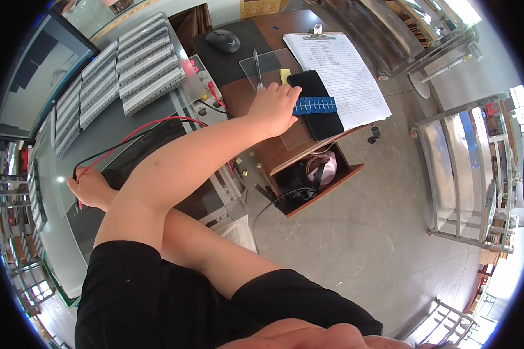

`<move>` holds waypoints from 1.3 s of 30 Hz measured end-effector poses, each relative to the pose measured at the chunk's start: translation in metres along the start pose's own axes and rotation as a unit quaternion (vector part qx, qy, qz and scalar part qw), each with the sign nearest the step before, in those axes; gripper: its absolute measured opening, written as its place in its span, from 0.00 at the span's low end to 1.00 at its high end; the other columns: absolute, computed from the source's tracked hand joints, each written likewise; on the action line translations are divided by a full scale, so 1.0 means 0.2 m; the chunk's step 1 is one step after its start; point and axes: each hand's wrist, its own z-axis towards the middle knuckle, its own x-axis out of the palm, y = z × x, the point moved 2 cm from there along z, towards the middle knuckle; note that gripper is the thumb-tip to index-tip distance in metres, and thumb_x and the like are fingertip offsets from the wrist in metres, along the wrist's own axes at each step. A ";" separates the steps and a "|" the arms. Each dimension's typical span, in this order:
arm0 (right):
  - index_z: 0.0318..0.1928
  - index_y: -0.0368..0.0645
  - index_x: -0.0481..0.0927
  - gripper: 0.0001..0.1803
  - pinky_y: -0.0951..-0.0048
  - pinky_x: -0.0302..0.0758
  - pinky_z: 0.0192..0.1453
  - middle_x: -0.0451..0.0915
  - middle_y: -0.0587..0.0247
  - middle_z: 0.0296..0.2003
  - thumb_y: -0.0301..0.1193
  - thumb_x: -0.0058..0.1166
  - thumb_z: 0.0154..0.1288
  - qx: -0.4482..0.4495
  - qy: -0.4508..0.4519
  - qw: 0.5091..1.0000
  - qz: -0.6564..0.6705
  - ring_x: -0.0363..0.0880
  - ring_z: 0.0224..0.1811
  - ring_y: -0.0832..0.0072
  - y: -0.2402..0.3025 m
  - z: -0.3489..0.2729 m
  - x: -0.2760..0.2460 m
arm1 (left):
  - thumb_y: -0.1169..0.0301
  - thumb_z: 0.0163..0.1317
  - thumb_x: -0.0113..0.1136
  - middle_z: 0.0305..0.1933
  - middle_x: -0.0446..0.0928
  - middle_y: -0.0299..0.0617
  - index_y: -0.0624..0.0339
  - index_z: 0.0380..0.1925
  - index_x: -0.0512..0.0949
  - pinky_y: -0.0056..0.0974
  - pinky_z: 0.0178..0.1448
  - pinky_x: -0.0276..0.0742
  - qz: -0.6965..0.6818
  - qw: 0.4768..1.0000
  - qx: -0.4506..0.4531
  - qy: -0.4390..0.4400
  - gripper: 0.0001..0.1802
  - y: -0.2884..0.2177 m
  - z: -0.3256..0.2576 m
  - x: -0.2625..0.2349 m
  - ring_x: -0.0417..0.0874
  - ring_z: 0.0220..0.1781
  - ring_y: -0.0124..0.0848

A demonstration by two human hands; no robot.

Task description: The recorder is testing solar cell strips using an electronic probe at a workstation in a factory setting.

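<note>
My forearms cross, the left one on top. My left hand (276,109) reaches over the wooden desk and grips the left end of a short blue strip with thin white lines (317,105). The strip lies across, or just above, a black smartphone (320,129); contact cannot be told. On the far left, my right hand (92,189) is closed round the ends of a red test lead (157,121) and a black test lead (113,146). Their probe tips point down by the glass-topped bench (55,180). Much of its grip is hidden.
Stacked grey ridged strips (151,64) stand at the bench's back, beside a monitor (46,70). The desk holds a mouse (222,41), a pen (256,64) and a clipboard with paper (355,81). An open drawer (326,191) juts out below. Metal racks (463,174) stand right.
</note>
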 end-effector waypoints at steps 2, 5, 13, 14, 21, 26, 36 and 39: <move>0.26 0.36 0.70 0.14 0.64 0.72 0.26 0.74 0.53 0.15 0.34 0.41 0.61 0.060 0.056 0.996 0.023 0.75 0.18 0.60 0.00 0.00 -0.02 | 0.65 0.46 0.63 0.45 0.71 0.43 0.60 0.53 0.64 0.43 0.50 0.67 0.004 1.000 -0.006 0.008 0.32 -0.01 0.01 0.03 0.71 0.47 0.40; 0.26 0.35 0.70 0.14 0.62 0.71 0.27 0.73 0.54 0.15 0.34 0.41 0.61 0.107 0.077 0.990 0.045 0.75 0.20 0.59 0.02 0.00 -0.03 | 0.65 0.47 0.63 0.46 0.71 0.42 0.58 0.53 0.64 0.43 0.50 0.65 0.004 1.000 -0.018 0.020 0.32 0.00 0.01 0.03 0.71 0.47 0.39; 0.26 0.35 0.70 0.15 0.60 0.71 0.32 0.74 0.51 0.19 0.36 0.44 0.60 0.071 0.054 0.996 -0.009 0.75 0.24 0.56 0.04 -0.03 -0.04 | 0.62 0.46 0.62 0.38 0.75 0.41 0.51 0.48 0.69 0.46 0.42 0.66 -0.067 0.992 -0.037 -0.097 0.26 0.12 0.06 -0.08 0.77 0.41 0.40; 0.26 0.35 0.71 0.15 0.58 0.70 0.33 0.74 0.49 0.20 0.36 0.45 0.58 0.069 0.052 0.996 -0.008 0.74 0.26 0.54 0.05 -0.04 -0.05 | 0.62 0.46 0.62 0.38 0.76 0.41 0.51 0.48 0.69 0.47 0.41 0.67 -0.065 0.992 -0.061 -0.094 0.26 0.16 0.08 -0.11 0.77 0.40 0.40; 0.26 0.34 0.69 0.14 0.62 0.71 0.27 0.73 0.51 0.16 0.34 0.44 0.59 0.127 0.080 0.982 0.113 0.74 0.19 0.58 0.11 -0.01 -0.11 | 0.57 0.49 0.61 0.42 0.75 0.41 0.51 0.50 0.68 0.49 0.45 0.68 0.002 0.976 -0.214 -0.044 0.27 0.38 0.11 -0.07 0.78 0.43 0.40; 0.27 0.34 0.67 0.11 0.69 0.68 0.14 0.69 0.58 0.10 0.30 0.44 0.60 0.154 0.081 0.958 0.230 0.71 0.09 0.69 0.09 0.01 -0.10 | 0.57 0.49 0.61 0.42 0.76 0.41 0.52 0.49 0.69 0.48 0.45 0.68 0.042 0.977 -0.210 -0.016 0.27 0.38 0.09 -0.02 0.77 0.44 0.40; 0.28 0.33 0.67 0.11 0.70 0.70 0.15 0.69 0.60 0.11 0.30 0.44 0.61 0.191 0.084 0.946 0.249 0.72 0.10 0.70 0.07 -0.01 -0.06 | 0.59 0.51 0.59 0.47 0.73 0.40 0.51 0.48 0.70 0.45 0.47 0.68 0.035 0.981 -0.182 -0.064 0.24 0.33 0.06 -0.09 0.75 0.48 0.40; 0.27 0.35 0.68 0.11 0.71 0.69 0.14 0.69 0.60 0.12 0.31 0.44 0.61 0.101 0.061 0.977 0.177 0.71 0.10 0.70 0.04 -0.02 -0.02 | 0.62 0.51 0.60 0.48 0.72 0.40 0.52 0.47 0.70 0.47 0.48 0.67 -0.018 0.987 -0.114 -0.110 0.23 0.26 0.02 -0.17 0.73 0.49 0.41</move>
